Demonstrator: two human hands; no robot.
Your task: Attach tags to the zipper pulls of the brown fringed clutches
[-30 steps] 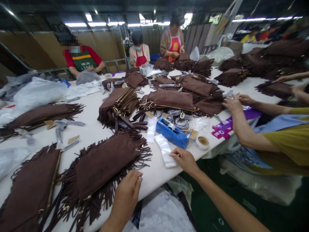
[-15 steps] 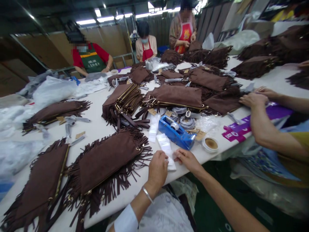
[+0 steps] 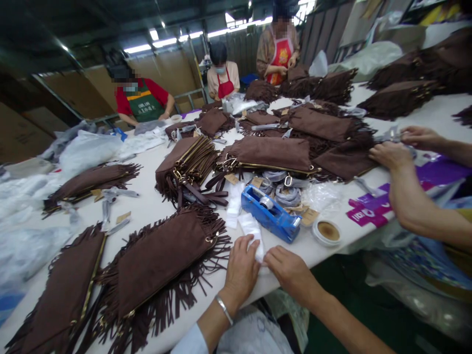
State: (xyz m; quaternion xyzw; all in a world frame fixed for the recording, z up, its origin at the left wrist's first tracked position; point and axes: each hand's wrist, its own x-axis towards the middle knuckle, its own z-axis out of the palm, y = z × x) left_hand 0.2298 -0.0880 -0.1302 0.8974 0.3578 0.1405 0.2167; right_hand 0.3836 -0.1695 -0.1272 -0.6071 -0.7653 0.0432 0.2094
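Note:
Near the table's front edge, my left hand (image 3: 242, 264) rests with bent fingers on a folded white plastic piece (image 3: 250, 227). My right hand (image 3: 288, 267) is closed at that piece's lower right corner, its fingertips pinched together; the white plastic lies at them. Just beyond both hands stands a blue tape dispenser (image 3: 271, 214). To its right is a round tub with brown contents (image 3: 327, 231). A brown fringed bag (image 3: 162, 255) lies left of my left hand, and another fringed bag (image 3: 62, 290) is farther left.
Stacked brown bags (image 3: 188, 162) and more bags (image 3: 273, 151) cover the middle. At the right, a co-worker's hands (image 3: 393, 153) work over purple plastic (image 3: 368, 206). Clear bags (image 3: 88, 152) lie at the left. Three people stand or sit across the white table (image 3: 147, 189).
My left hand's fingers have spread forward over the white plastic. My right hand has moved lower, to its near corner. The co-worker's far hand at the right has lifted something grey. The view has shifted slightly.

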